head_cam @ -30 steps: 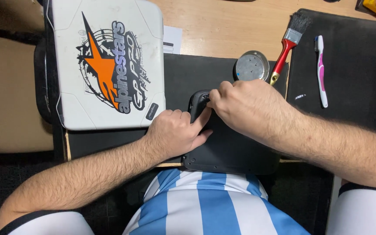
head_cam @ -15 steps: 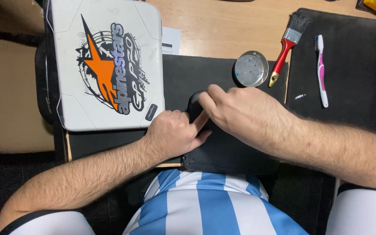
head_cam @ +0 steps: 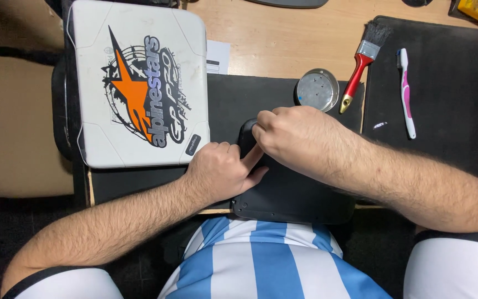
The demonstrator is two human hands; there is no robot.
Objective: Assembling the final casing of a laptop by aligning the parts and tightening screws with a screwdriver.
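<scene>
At the desk's near edge, the left hand [head_cam: 219, 169] presses fingers flat on the black tablet-like device [head_cam: 294, 194], index raised. The right hand [head_cam: 300, 135] curls, fingertips pinching its far-left corner. White case [head_cam: 139, 83] lies just left; round metal tin [head_cam: 317, 89] just beyond
</scene>
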